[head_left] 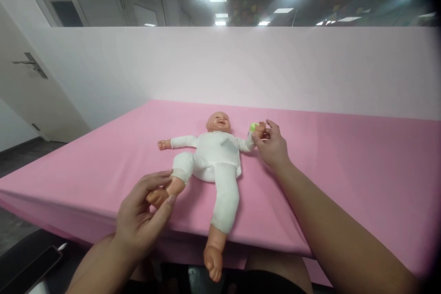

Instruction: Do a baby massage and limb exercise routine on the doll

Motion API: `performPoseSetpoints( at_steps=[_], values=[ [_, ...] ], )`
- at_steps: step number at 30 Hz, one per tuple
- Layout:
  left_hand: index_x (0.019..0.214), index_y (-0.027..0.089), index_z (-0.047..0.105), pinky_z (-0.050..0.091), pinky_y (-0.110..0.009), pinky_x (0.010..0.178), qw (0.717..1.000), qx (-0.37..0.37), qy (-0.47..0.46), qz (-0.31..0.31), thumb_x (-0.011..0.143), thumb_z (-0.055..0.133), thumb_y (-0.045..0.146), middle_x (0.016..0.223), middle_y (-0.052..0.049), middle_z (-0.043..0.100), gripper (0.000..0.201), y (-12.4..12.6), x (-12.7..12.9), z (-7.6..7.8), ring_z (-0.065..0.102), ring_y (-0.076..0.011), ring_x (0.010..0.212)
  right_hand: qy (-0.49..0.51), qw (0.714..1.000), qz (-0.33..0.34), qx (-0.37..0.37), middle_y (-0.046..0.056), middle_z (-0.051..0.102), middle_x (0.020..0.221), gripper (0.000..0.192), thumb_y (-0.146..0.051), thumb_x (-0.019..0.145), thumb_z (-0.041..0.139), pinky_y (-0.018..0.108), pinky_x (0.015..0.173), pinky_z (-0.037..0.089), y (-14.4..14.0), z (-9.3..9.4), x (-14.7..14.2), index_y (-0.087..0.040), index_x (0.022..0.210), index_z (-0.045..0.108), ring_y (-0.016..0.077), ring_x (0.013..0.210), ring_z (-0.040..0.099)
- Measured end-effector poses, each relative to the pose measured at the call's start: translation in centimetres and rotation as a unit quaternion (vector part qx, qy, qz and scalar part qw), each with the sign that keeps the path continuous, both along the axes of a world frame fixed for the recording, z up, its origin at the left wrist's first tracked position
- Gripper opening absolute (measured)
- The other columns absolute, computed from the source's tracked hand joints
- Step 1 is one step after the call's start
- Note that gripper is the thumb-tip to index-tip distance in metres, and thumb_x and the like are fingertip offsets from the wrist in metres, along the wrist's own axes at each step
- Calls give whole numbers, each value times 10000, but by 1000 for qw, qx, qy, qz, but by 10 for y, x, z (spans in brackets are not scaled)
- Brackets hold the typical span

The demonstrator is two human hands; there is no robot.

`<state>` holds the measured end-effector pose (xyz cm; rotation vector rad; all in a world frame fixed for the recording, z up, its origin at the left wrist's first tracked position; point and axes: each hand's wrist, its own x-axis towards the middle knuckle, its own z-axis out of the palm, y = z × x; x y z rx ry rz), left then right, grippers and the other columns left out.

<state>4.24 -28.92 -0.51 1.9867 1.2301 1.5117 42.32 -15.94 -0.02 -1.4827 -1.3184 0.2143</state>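
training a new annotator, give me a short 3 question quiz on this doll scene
1. True or false: the doll lies face down on the pink table.
2. Which part of the doll does the left hand hold? A) head B) foot C) belly
3. Fill in: beside the right hand, at the doll's hand, sits a small ____ object.

Key: 1 false, it lies face up. 2 B, one foot; the other leg hangs over the table edge. 3 green.

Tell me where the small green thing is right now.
In the head view, the small green thing sits right of centre on the pink table, beside the doll's outstretched hand, touching the right hand's fingertips.
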Motion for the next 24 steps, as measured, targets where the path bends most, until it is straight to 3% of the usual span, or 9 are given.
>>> performPoseSetpoints(
  at_steps=[3, 7, 10, 17, 24],
  values=[
    [1236, 258, 637, 592, -434, 949, 1000, -7, 12, 21, 909, 732, 317, 1300, -94, 685, 346, 15, 11, 10, 707, -280, 1107, -72, 995, 60, 42, 80, 739, 1221, 501, -386, 916, 682, 409, 872, 574, -3, 4, -18, -254, 1396, 623, 259, 971, 703],
    [1289, 250, 625, 581, -381, 841, 997, -30, 58, 37, 911, 728, 363, 981, -28, 731, 407, 40, 24, 23, 705, -213, 856, -195, 969, 146, 37, 38, 777, 1083, 224, -304, 994, 621, 451, 983, 507, -5, 5, -39, -290, 1158, 772, 276, 1033, 658],
    [1317, 255, 605, 571, -360, 818, 995, -41, 84, 41, 919, 711, 395, 1021, -28, 735, 435, 57, 33, 29, 701, -206, 866, -223, 955, 190, 37, 12, 772, 1168, 249, -255, 1031, 580, 463, 1057, 457, -4, 3, -49, -329, 1137, 792, 267, 1129, 628],
    [1305, 253, 587, 547, -348, 757, 979, -61, 188, 53, 941, 631, 456, 1187, -66, 731, 419, 88, 54, 28, 715, -245, 938, -243, 949, 200, 34, 2, 752, 1245, 356, -121, 946, 630, 461, 1068, 445, 0, 0, -47, -315, 1209, 771, 268, 1189, 606],
    [1358, 232, 530, 551, -352, 718, 974, -67, 212, 52, 941, 589, 438, 1260, -97, 714, 469, 96, 62, 22, 725, -244, 882, -242, 943, 227, 32, -19, 768, 1182, 311, -126, 979, 588, 443, 1069, 427, 2, 4, -47, -320, 1131, 778, 249, 1169, 619]
  ],
)
